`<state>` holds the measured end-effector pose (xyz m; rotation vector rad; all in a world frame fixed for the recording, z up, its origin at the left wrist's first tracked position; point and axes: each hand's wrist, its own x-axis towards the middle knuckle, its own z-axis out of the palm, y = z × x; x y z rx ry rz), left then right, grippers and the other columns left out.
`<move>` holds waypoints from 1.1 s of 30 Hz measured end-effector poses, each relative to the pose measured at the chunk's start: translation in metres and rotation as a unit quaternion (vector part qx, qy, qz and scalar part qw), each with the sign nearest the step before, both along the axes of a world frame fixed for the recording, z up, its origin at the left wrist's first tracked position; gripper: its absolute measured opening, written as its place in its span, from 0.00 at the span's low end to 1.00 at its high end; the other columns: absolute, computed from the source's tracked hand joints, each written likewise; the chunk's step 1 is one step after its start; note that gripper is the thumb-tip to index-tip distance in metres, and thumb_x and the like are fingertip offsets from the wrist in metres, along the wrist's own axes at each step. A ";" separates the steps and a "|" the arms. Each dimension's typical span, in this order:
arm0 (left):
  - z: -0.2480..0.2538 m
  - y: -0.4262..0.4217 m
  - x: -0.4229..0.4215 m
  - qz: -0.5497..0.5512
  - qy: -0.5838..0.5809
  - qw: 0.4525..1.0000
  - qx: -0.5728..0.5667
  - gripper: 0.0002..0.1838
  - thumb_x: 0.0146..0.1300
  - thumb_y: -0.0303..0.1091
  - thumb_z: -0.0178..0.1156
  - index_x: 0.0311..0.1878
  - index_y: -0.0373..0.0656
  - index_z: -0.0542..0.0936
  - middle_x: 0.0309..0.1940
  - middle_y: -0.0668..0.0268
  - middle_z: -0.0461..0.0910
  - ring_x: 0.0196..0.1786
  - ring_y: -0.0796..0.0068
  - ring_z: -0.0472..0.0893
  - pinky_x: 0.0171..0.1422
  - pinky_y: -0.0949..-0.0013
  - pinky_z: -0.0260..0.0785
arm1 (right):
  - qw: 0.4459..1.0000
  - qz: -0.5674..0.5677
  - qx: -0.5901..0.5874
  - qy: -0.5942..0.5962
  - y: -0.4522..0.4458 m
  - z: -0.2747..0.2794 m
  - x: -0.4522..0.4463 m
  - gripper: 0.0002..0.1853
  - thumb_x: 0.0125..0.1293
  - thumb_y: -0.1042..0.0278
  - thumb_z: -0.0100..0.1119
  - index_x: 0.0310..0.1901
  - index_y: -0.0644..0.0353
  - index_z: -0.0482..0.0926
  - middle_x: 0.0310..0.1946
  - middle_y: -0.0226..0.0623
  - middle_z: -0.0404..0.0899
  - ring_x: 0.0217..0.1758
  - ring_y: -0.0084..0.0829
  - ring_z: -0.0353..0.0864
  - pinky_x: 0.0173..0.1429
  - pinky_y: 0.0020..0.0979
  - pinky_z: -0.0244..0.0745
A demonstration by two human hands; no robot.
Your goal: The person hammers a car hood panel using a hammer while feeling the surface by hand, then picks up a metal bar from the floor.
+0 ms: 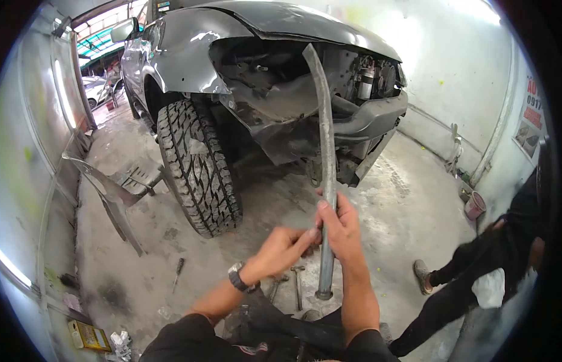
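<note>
A long grey metal pipe (327, 151) stands almost upright in front of me, its upper end flattened and bent to the left. My right hand (340, 224) is wrapped round its lower half. At the pipe's left side is my left hand (288, 246), closed, with its fingertips right beside the pipe; whatever may be between those fingers is hidden. Behind the pipe is the grey vehicle (196, 30), its front corner opened up with no headlamp in the gap. A large treaded tyre (196, 163) touches the floor to the left of the pipe.
Two hammers (298, 286) lie on the floor below my hands. A dark-handled tool (179, 269) lies further left. A plastic chair (112, 187) stands by the tyre. At right, a person in dark trousers (450, 271) is close by, near a paint bucket (474, 206). A yellow can (88, 335) sits lower left.
</note>
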<state>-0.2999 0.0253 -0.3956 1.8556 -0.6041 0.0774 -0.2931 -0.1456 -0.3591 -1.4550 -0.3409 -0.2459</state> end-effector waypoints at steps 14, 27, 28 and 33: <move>0.118 -0.065 0.117 -0.177 0.066 0.917 -0.352 0.21 0.84 0.47 0.54 0.64 0.39 0.74 0.35 0.59 0.88 0.18 0.88 0.71 0.19 0.80 0.57 | 0.911 0.294 0.260 0.127 -0.048 0.044 -0.022 0.28 0.81 0.58 0.53 0.71 0.71 0.66 0.22 0.33 0.73 0.13 0.27 0.72 0.19 0.29 0.68; 0.136 -0.077 0.109 -0.126 -0.027 0.920 -0.369 0.11 0.82 0.36 0.55 0.53 0.38 0.68 0.36 0.56 0.86 0.17 0.83 0.76 0.16 0.75 0.69 | 0.896 -0.240 -0.371 0.051 -0.098 0.059 -0.135 0.30 0.72 0.74 0.61 0.76 0.63 0.70 0.38 0.46 0.83 0.37 0.29 0.80 0.48 0.32 0.74; 0.138 -0.079 0.112 -0.132 -0.040 0.920 -0.366 0.11 0.82 0.36 0.54 0.52 0.38 0.68 0.36 0.56 0.86 0.17 0.83 0.76 0.17 0.74 0.70 | 0.896 -0.244 -0.368 0.054 -0.100 0.061 -0.135 0.30 0.72 0.75 0.61 0.75 0.64 0.71 0.37 0.44 0.83 0.37 0.28 0.79 0.48 0.32 0.74; 0.155 -0.087 0.120 -0.135 -0.034 0.917 -0.373 0.12 0.82 0.38 0.55 0.51 0.38 0.69 0.37 0.54 0.87 0.18 0.81 0.77 0.18 0.73 0.71 | 0.897 -0.258 -0.354 0.061 -0.101 0.085 -0.135 0.30 0.71 0.75 0.61 0.74 0.63 0.73 0.37 0.37 0.81 0.37 0.25 0.76 0.48 0.27 0.72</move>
